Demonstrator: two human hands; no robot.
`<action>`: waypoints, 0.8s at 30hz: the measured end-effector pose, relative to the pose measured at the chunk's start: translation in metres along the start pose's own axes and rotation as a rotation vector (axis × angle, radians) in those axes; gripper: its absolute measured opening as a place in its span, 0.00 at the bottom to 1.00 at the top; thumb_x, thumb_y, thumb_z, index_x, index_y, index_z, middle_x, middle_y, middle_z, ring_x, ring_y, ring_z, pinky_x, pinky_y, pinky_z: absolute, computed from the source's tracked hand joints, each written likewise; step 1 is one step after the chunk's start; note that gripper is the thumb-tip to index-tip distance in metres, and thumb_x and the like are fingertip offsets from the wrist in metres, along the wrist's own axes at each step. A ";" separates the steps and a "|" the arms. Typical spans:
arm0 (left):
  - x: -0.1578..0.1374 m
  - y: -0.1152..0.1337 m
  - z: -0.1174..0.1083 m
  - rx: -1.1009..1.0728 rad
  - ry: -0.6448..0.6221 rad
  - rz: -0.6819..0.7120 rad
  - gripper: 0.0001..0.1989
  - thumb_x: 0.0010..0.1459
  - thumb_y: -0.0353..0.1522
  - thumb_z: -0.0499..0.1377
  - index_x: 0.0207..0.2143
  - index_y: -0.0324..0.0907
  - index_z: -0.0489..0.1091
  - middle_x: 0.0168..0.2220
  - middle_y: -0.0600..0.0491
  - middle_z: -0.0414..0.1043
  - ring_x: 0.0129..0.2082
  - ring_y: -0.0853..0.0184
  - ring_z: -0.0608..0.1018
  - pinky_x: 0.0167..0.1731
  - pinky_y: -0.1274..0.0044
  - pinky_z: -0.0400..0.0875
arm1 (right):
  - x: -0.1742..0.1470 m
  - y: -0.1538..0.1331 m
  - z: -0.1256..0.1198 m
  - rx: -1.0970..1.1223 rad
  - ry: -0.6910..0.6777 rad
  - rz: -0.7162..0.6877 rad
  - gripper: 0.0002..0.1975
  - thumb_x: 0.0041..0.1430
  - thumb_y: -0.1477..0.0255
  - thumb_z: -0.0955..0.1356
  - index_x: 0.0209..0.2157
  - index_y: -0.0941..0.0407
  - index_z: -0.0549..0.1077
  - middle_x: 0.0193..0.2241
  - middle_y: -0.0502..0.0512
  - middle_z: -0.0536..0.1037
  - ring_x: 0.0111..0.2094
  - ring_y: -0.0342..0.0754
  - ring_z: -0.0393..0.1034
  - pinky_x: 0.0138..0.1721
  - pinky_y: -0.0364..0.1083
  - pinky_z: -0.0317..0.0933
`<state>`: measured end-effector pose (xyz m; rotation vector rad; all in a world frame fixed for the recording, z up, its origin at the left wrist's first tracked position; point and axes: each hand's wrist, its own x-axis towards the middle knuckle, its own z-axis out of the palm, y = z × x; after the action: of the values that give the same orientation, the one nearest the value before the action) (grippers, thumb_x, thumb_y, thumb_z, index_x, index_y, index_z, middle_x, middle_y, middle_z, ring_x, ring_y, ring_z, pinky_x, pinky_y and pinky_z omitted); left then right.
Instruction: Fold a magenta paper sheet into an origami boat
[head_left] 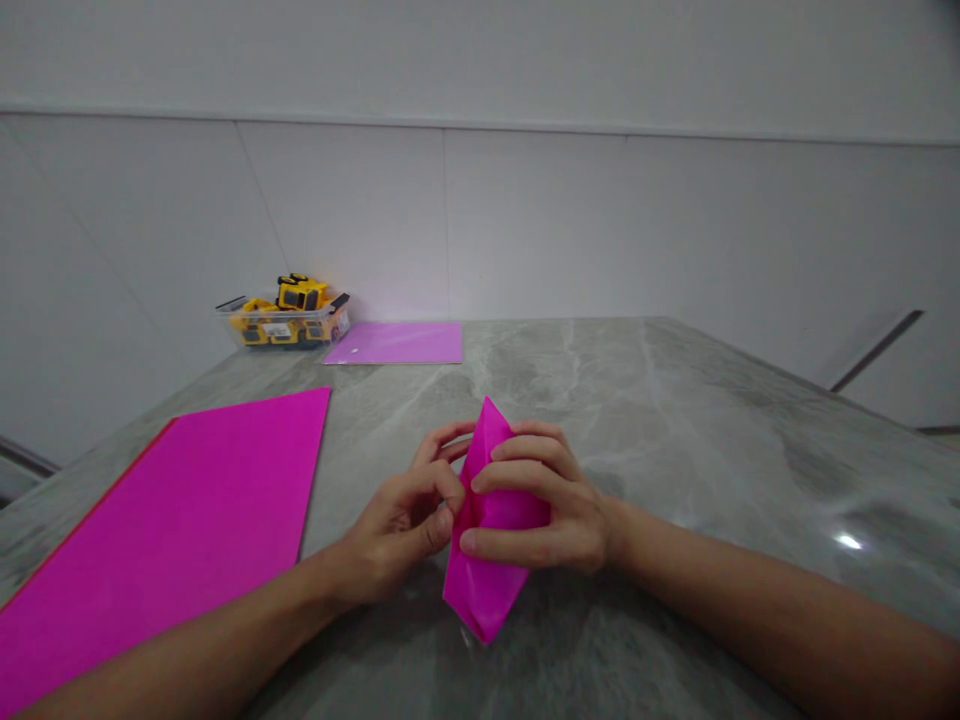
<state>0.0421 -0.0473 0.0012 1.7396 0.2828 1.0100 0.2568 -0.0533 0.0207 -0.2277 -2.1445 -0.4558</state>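
Observation:
A folded piece of bright magenta paper is held between both hands above the grey table, with one pointed end toward the wall and the other toward me. My left hand pinches its left edge between thumb and index finger; the other fingers reach behind it. On the opposite side, my right hand grips the paper, its fingers spread across the front face and its thumb lower down. Part of the folds lies hidden under the right fingers.
Large magenta sheets lie on the marble-patterned table at the left, partly under my left forearm. By the wall, a clear plastic box holds yellow toy vehicles. Beside it lies a lilac packet of sheets.

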 end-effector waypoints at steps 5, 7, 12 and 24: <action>0.002 -0.001 -0.002 0.036 0.012 0.019 0.12 0.64 0.40 0.55 0.30 0.43 0.65 0.58 0.47 0.62 0.65 0.52 0.54 0.61 0.58 0.48 | -0.001 0.003 0.001 0.025 0.005 0.016 0.09 0.63 0.73 0.67 0.42 0.48 0.78 0.43 0.52 0.73 0.49 0.49 0.63 0.52 0.54 0.60; 0.002 -0.001 -0.003 0.059 0.018 0.029 0.12 0.64 0.40 0.55 0.30 0.43 0.65 0.56 0.47 0.65 0.65 0.54 0.55 0.61 0.58 0.48 | -0.001 0.004 0.001 0.032 0.009 0.022 0.09 0.64 0.73 0.66 0.41 0.49 0.78 0.43 0.52 0.73 0.49 0.49 0.63 0.53 0.54 0.59; 0.003 0.001 -0.005 0.127 0.033 0.032 0.13 0.63 0.41 0.55 0.30 0.44 0.64 0.52 0.47 0.68 0.64 0.56 0.56 0.61 0.59 0.50 | -0.003 0.007 0.000 0.034 0.006 0.013 0.10 0.66 0.73 0.64 0.41 0.50 0.78 0.43 0.53 0.74 0.49 0.50 0.64 0.52 0.55 0.59; 0.001 0.000 -0.003 0.047 -0.027 -0.015 0.11 0.65 0.40 0.54 0.31 0.43 0.64 0.55 0.47 0.65 0.65 0.55 0.55 0.60 0.61 0.51 | 0.004 0.002 -0.004 -0.078 -0.065 -0.103 0.08 0.58 0.67 0.71 0.39 0.40 0.77 0.42 0.47 0.74 0.50 0.46 0.68 0.58 0.52 0.56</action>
<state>0.0407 -0.0440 0.0017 1.7900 0.3040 0.9752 0.2583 -0.0526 0.0262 -0.1784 -2.2112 -0.5996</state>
